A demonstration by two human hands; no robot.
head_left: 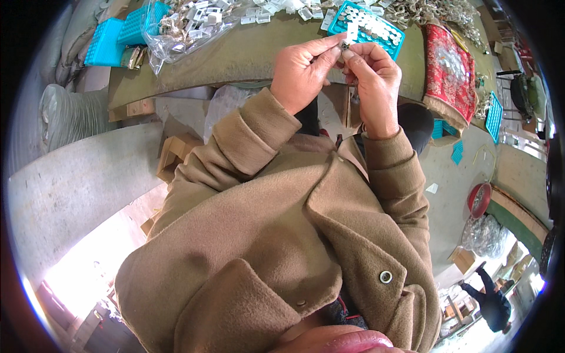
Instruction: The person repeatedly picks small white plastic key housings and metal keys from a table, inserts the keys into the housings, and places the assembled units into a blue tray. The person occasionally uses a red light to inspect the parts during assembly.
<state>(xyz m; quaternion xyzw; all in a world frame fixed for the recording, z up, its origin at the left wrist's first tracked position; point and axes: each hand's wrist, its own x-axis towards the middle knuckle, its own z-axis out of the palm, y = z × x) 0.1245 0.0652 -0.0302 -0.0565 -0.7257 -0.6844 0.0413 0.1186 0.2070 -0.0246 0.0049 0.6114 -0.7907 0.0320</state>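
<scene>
My left hand [300, 72] and my right hand [375, 79] meet above the near edge of the table, thumbs and fingertips pinched together. Between them is a small dark metallic piece [345, 46], too small to name. A white rectangular piece [352, 31] shows just above the fingertips; whether it is joined to the held piece I cannot tell. Right behind the hands lies a blue tray [395, 39] with many small round silvery discs [371, 23] in it. Small white plastic pieces [276, 7] are heaped at the far side of the table.
Blue plastic baskets [105, 47] and a clear bag of white pieces [203, 23] stand at the left. A heap of small brownish parts [438, 12] lies far right, near a red patterned cloth [450, 76]. A cardboard box [176, 154] is under the table. Another person [494, 303] is far off.
</scene>
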